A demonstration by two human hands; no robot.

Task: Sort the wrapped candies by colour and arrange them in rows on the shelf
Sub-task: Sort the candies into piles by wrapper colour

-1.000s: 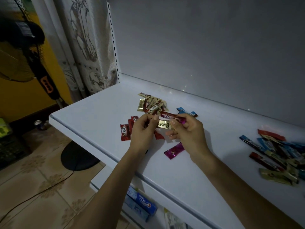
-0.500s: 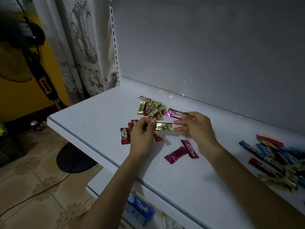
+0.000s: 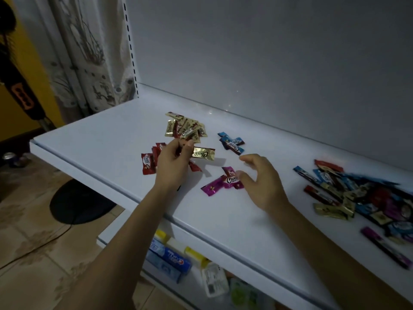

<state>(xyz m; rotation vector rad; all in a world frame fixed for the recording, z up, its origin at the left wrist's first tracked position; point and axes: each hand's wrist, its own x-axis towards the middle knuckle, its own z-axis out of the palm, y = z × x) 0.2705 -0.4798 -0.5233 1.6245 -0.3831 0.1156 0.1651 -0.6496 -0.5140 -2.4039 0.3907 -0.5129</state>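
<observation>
pinches gold candy (image 3: 203, 153) in left hand (image 3: 172, 166) over mid shelf (image 3: 111, 135) | right hand (image 3: 260, 182) slack, empty, thumb at pinks (image 3: 220, 183) | gold pile (image 3: 185, 128) toward back edge, blues (image 3: 231, 143) beside it, reds (image 3: 148, 163) near front edge, mixed heap (image 3: 357, 198) at right end

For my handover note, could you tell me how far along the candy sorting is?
Done: a gold pile, blue group, red group and pink group lie apart on the shelf, not in rows. In hand: the left hand pinches a gold candy; the right hand is open by the pink group. Left: the mixed heap and all rows.
</observation>
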